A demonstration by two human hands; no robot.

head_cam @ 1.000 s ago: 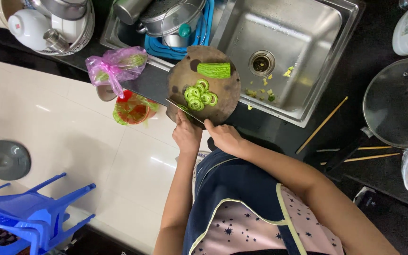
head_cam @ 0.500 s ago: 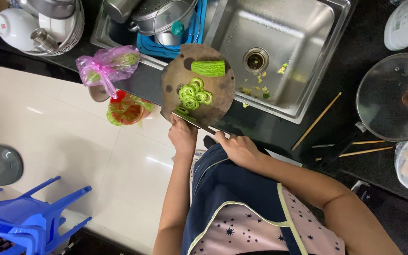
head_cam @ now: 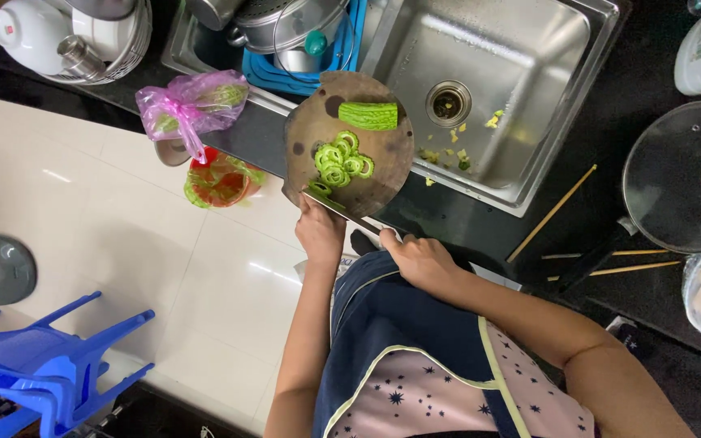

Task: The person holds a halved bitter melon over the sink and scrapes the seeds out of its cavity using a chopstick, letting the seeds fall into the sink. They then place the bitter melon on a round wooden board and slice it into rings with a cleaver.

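Your left hand (head_cam: 319,231) grips the near edge of the round wooden chopping board (head_cam: 383,174), fingers curled against its rim. Your right hand (head_cam: 422,261) is closed around the handle of a knife (head_cam: 342,209), whose blade lies across the board's near edge, just beyond your left fingers. Past the blade sits a heap of green bitter gourd slices (head_cam: 340,163), and farther off the uncut gourd piece (head_cam: 367,115). The steel sink (head_cam: 521,89) lies beyond your right hand; a pink plastic bag (head_cam: 192,104) lies off beyond your left.

One round wooden chopping board (head_cam: 367,174), one knife (head_cam: 342,211), one uncut bitter gourd piece (head_cam: 367,116), one pile of slices (head_cam: 340,162), three chopsticks (head_cam: 552,212).
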